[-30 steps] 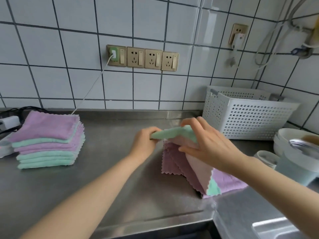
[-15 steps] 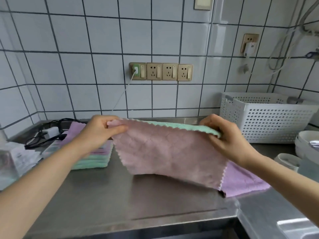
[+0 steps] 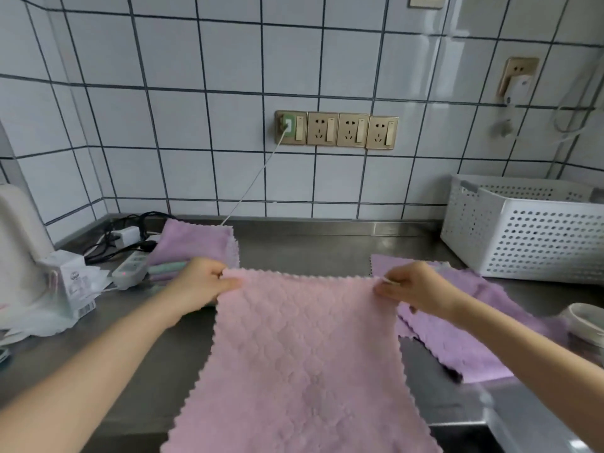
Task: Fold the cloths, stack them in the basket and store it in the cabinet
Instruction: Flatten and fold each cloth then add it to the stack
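Pink waffle-textured cloth [image 3: 304,361], zigzag-edged, corners pinched by left hand [image 3: 199,282], right hand [image 3: 415,286]

Pink cloth [image 3: 304,361], spread open, top corners pinched by left hand [image 3: 199,284] and right hand [image 3: 415,286]. Folded cloth stack [image 3: 199,241] behind left hand; white perforated basket [image 3: 523,230] at right on steel counter [image 3: 130,348].

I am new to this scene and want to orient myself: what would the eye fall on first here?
First, the pink cloth held up spread in the centre, its top corners pinched by the left hand and the right hand. Next, the white perforated basket at the right, and the stack of folded cloths at the back left.
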Demonstrator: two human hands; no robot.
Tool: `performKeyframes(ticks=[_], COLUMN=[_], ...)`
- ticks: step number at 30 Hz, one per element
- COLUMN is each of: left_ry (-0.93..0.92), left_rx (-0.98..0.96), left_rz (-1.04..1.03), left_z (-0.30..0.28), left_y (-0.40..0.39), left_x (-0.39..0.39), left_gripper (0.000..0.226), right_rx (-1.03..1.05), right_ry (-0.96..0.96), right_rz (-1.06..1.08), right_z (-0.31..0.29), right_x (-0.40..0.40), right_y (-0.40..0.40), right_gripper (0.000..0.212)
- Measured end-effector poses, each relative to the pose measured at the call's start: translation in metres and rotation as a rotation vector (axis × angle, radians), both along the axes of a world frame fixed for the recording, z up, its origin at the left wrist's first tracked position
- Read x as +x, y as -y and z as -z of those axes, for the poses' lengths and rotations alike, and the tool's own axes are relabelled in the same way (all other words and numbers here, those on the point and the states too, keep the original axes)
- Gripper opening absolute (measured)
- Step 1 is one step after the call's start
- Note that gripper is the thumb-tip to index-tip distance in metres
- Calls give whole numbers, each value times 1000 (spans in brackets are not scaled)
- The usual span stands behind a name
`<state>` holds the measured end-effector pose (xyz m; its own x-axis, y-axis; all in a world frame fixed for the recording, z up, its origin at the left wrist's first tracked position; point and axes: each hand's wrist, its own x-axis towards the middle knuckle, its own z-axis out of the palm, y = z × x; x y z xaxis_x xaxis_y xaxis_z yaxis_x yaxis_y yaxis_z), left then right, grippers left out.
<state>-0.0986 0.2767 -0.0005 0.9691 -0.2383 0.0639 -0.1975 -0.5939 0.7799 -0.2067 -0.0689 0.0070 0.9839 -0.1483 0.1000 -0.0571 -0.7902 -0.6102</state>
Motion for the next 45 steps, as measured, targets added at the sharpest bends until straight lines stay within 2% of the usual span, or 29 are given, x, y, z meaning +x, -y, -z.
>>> performKeyframes(ticks=[2,5,7,8,9,10,12,15,18,20,23,28,32,38,41,45], left_ry=[-24,-39,59,102,129,155,216,276,240,210,177,203,273,394,457,362], left_rx=[-6,-187,-162,-101,-15,72,207,355,510,587,647,734,731,709,577,387], left_rz=[-5,-114,-183,-191,-162,-101,82,430,621,660,662,613,584,627,626,556], left_z=[16,29,33,37,42,48,60,79,90,95,96,95,98,109,117,112], left_y=[8,25,38,43,48,50,51,42,26,17,8,10,6,-20,-38,-61], left_x=[10,27,35,37,39,36,20,-19,-57,-71,-83,-103,-113,-117,-112,-110], left_gripper=[31,30,10,17,36,53,69,66,68,76,82,97,89,74,60,59], right_rx=[-103,-109,-27,-7,-14,-72,-244,-372,-447,-419,-428,-642,-717,-556,-521,-374], right_ry=[-15,15,39,36,31,17,24,75,104,107,95,134,169,182,181,162], right_rz=[29,148,234,263,270,255,140,-122,-317,-395,-479,-518,-559,-568,-561,-519], right_z=[13,24,29,31,34,38,49,71,88,90,93,97,96,94,101,99], right_x=[13,39,56,62,65,63,48,7,-37,-59,-77,-92,-96,-101,-105,-109], right_y=[-2,-2,-5,-7,-11,-16,-26,-38,-49,-58,-64,-64,-56,-45,-36,-31], right_gripper=[46,48,36,25,19,31,46,41,34,32,47,65,55,39,41,40])
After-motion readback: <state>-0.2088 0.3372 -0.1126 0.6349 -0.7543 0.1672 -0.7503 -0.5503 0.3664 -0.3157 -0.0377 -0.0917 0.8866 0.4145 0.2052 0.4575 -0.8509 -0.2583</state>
